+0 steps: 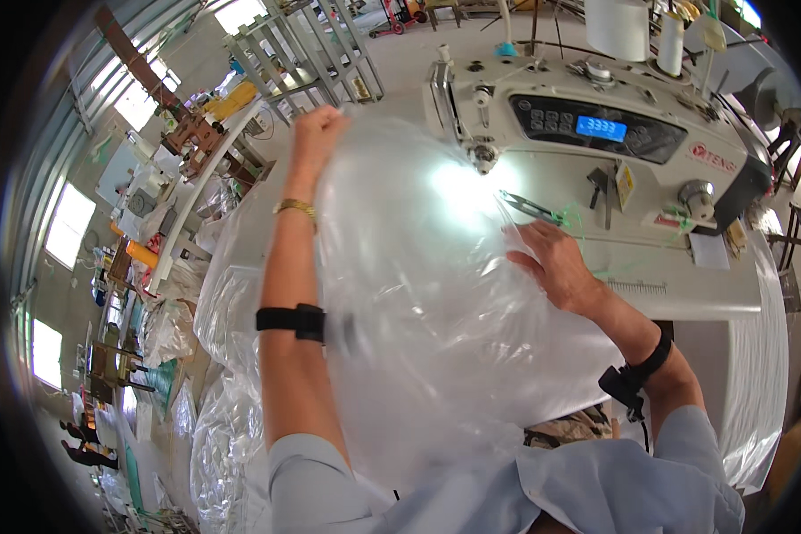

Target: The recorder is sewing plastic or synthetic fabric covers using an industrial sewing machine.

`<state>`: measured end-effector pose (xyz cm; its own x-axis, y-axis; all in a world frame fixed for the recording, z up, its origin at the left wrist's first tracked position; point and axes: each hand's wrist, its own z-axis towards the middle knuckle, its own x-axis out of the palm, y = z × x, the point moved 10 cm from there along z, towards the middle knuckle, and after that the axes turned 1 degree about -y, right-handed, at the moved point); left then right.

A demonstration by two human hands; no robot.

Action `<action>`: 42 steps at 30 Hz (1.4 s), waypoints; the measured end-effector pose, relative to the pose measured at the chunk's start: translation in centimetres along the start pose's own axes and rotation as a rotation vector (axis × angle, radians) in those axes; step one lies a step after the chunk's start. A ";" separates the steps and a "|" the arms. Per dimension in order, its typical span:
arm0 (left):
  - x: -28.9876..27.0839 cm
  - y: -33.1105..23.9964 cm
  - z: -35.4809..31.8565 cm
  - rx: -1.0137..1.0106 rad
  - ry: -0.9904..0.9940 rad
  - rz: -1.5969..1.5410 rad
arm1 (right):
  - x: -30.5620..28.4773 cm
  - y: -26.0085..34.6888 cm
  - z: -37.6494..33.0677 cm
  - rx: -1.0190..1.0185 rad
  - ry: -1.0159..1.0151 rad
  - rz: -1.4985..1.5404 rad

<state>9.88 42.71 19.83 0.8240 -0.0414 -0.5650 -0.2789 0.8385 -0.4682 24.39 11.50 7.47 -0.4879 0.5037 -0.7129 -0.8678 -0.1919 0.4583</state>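
Note:
A large sheet of clear plastic film (392,258) hangs in folds in front of me and spreads over the sewing machine's bed. High on the left, my left hand (319,138) is closed in a fist on the film's upper edge. My right hand (556,262) lies at the film's right edge, thumb apart from the fingers; its fingertips touch the film. Just beyond it, small thread snips (529,206) rest on the bed beside green thread (574,218). The sewing machine (587,116) stands ahead, its lamp shining beside the needle area (482,160).
A lit control panel (601,129) is on the machine's front. White thread cones (670,44) stand above it. A metal rack (298,62) is at the far left. More clear film (227,436) is heaped at my left. White material (756,374) hangs at the table's right.

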 end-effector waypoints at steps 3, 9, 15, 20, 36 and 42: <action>3.4 5.9 -0.4 -0.085 0.049 0.083 | 1.1 -1.3 -1.7 -0.235 -0.032 -0.045; 7.0 11.5 -1.9 -0.210 0.010 0.111 | 2.0 -1.3 0.1 -0.187 0.163 0.053; 10.1 14.1 -1.8 -0.200 0.021 0.244 | 2.0 -1.3 0.8 -0.156 0.227 0.070; 11.7 17.3 -2.1 -0.256 0.010 0.198 | 2.8 -1.6 0.9 -0.155 0.249 0.029; 8.7 10.2 -11.9 -0.482 0.117 0.017 | 1.4 3.7 -6.5 -0.423 0.281 -0.274; 6.6 1.8 -12.8 -0.351 0.081 -0.659 | 3.5 1.6 -19.2 -0.355 0.365 -0.392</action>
<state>8.52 36.98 6.52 0.8396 -0.5263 -0.1347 0.1076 0.4041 -0.9084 19.43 -3.22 -4.50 -0.0747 0.2862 -0.9553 -0.9361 -0.3502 -0.0317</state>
